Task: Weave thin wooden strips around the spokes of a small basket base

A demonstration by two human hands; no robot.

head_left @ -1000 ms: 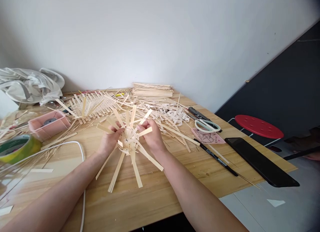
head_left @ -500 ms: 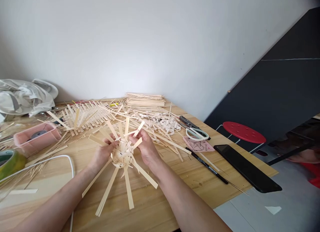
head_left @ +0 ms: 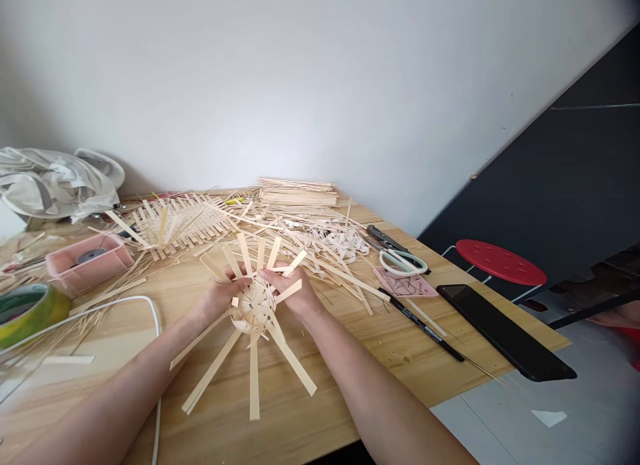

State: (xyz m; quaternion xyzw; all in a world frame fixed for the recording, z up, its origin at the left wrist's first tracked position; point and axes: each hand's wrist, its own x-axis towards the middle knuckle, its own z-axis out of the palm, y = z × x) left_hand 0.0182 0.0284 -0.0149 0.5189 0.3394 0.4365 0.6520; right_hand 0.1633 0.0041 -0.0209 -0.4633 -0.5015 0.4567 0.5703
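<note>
A small round basket of woven bamboo strips [head_left: 253, 309] is held over the near part of the table, its flat strips fanning outward on every side. My left hand [head_left: 223, 297] grips its upper left rim, thumb pressed on the weave. On the upper right my right hand [head_left: 291, 288] pinches the rim, the thumb near the base of the upright strips. Both hands' other fingers are largely hidden behind the basket. Just beyond lies a heap of loose bamboo strips [head_left: 305, 238].
To the left are a pink box [head_left: 90, 268], a tape roll [head_left: 30, 311] and a white cable [head_left: 156, 318]. On the right lie scissors [head_left: 403, 262], a utility knife [head_left: 387, 238], a black pen [head_left: 425, 328] and a phone [head_left: 505, 331]. A red stool [head_left: 500, 261] stands beyond the table edge.
The right hand has shifted inward along the rim, its thumb now closer to the left hand. The basket has turned and tilted slightly. The whole view has swung a little left.
</note>
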